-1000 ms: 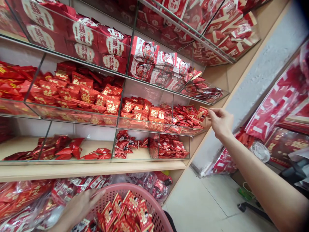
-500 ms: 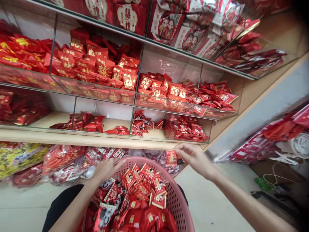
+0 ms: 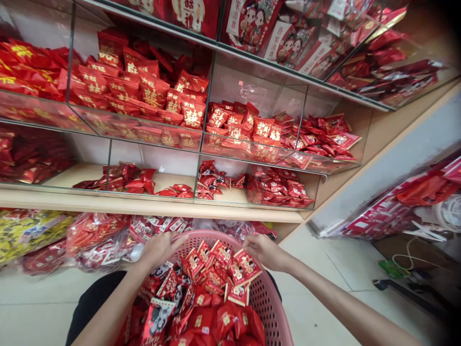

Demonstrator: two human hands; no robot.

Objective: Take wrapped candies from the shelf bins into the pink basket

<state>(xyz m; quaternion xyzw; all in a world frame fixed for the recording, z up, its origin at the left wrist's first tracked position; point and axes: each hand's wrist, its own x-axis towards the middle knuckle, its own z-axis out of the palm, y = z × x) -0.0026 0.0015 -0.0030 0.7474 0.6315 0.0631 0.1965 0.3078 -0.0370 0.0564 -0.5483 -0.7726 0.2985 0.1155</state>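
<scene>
A pink perforated basket (image 3: 268, 307) sits low in front of me, heaped with several small red sweet packets. My left hand (image 3: 158, 249) grips the basket's far left rim, fingers curled over it. My right hand (image 3: 264, 251) is at the far right rim, fingers closed on a red packet (image 3: 248, 265) that lies on top of the heap. Glass shelves (image 3: 248, 156) above hold rows of similar red packets.
Clear bags of red and yellow sweets (image 3: 97, 238) lie on the floor under the wooden shelf edge (image 3: 144, 207). A grey wall column (image 3: 389, 163) stands to the right, with red packaged goods, a white fan (image 3: 450, 214) and cables beyond it. Pale floor tiles lie at right.
My right hand came down from the right end of the glass shelf with a red packet and lowered it onto the heap in the basket. The view tilted downward.
</scene>
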